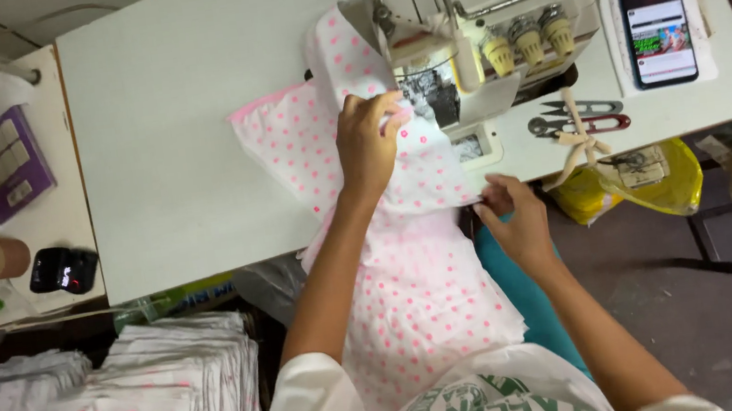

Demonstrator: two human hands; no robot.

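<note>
- White counter (pixel 185 116) across upper half of frame, carrying everything in use.
- White sewing machine (pixel 492 19) at upper centre, three thread cones along its front edge.
- White cloth with pink dots (pixel 392 259), running from machine's needle area at upper centre down over counter edge to lap at lower centre; long axis roughly top to bottom of frame, leaning slightly left at top, a pink-edged flap spread to the left.
- Stack of similar dotted pieces (pixel 129 406) at lower left, below counter.
- Left hand (pixel 369 144) at centre, pressed flat on cloth just left of machine, fingers curled over and gripping the cloth near the presser area.
- Right hand (pixel 514 219) right of centre at counter edge, fingers pinching the cloth's right edge.
- Phone (pixel 656 28) at upper right, screen lit.
- Scissors and thread snips (pixel 576 117) just right of machine base.
- Step in hand, judged: lining up an edge for feeding under the needle, stitching seemingly not running.
- Next move, judged: calls for edge held straight and taut between both hands, with fingertips kept clear of the needle.
</note>
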